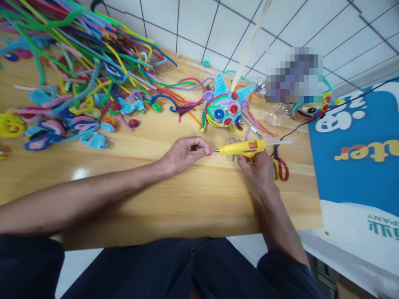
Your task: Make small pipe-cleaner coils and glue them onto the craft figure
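Between the thumb and fingers of my left hand [187, 153] is a small pink-red piece [209, 153], whose kind is too small to tell. My right hand [257, 166] grips a yellow glue gun [241, 148]. Its metal nozzle points left and meets or nearly meets the piece; a clear glue stick [282, 142] sticks out of the back. Behind the gun stands a colourful pipe-cleaner figure [222, 109] with blue horns and button-like round eyes. Red-and-yellow scissors [283, 169] lie right of my right hand, partly hidden.
A big heap of pipe cleaners [93, 45] and coiled pieces [59, 112] covers the left of the wooden table [187, 207]. A pen [252, 128] lies beside the figure. A black cable [343, 101] runs to the right, over a blue printed mat [358, 174]. White tiles rise behind.
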### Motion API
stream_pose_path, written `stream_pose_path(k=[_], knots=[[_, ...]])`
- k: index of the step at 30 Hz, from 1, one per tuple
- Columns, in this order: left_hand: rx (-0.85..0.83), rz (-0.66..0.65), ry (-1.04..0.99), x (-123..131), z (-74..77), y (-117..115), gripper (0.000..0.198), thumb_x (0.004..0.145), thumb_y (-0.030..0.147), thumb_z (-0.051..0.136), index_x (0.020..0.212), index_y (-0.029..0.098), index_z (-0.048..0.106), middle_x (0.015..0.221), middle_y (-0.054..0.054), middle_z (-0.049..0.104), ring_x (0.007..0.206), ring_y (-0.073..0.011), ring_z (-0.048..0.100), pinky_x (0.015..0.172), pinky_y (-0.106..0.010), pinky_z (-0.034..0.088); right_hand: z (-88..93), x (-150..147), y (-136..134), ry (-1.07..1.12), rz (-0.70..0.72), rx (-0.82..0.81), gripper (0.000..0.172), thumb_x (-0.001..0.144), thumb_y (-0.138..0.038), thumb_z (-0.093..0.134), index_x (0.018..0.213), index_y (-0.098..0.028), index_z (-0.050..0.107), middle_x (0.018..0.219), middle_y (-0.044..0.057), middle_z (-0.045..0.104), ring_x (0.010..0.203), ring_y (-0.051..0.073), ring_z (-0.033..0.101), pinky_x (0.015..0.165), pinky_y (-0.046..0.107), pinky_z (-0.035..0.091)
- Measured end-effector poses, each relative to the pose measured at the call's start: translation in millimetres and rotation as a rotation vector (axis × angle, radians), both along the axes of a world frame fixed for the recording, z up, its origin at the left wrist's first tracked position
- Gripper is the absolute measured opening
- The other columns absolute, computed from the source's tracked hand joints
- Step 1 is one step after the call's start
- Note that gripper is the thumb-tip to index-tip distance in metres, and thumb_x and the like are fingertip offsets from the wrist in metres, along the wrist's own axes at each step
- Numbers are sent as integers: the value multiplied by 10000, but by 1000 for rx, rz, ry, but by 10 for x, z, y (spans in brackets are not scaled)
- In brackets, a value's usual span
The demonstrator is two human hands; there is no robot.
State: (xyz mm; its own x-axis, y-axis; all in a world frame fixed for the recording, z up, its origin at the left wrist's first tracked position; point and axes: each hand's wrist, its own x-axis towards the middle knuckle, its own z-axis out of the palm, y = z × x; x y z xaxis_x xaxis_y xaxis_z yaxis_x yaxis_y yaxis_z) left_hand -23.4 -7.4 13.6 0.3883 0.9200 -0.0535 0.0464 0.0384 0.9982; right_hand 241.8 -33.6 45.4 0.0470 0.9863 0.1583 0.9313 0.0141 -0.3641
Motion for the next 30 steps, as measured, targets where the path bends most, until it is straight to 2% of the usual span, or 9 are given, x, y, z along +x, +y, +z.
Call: stream_pose_path(k=[9,15,23,30], knots=[[-53,34,-69,13,19,9,224,847,368,718,807,148,721,758,-17,700,706,-132,585,675,-261,451,-19,11,-40,50,4,-29,311,801,-438,632,971,-183,685,778,75,729,647,240,670,610,347,546],[-46,27,-45,7,23,4,232,856,378,723,837,148,740,754,-17,702,697,-131,586,656,-260,441,-1,-21,-1,55,-19,17,270,813,-463,612,869,-206,673,790,112,736,698,281,689,634,391,573],[-43,44,-67,1,29,0,222,868,378,725,851,156,734,817,-32,739,755,-145,628,717,-269,496,-58,-2,-24,108,-5,-28,309,802,-478,630,913,-193,666,785,94,751,658,258,695,591,357,552],[-55,77,-92,7,36,1,242,860,393,738,865,152,738,838,-39,742,776,-148,635,739,-271,506,-83,-13,-1,138,-33,0,309,802,-474,624,893,-183,676,793,98,754,663,251,690,651,383,569]])
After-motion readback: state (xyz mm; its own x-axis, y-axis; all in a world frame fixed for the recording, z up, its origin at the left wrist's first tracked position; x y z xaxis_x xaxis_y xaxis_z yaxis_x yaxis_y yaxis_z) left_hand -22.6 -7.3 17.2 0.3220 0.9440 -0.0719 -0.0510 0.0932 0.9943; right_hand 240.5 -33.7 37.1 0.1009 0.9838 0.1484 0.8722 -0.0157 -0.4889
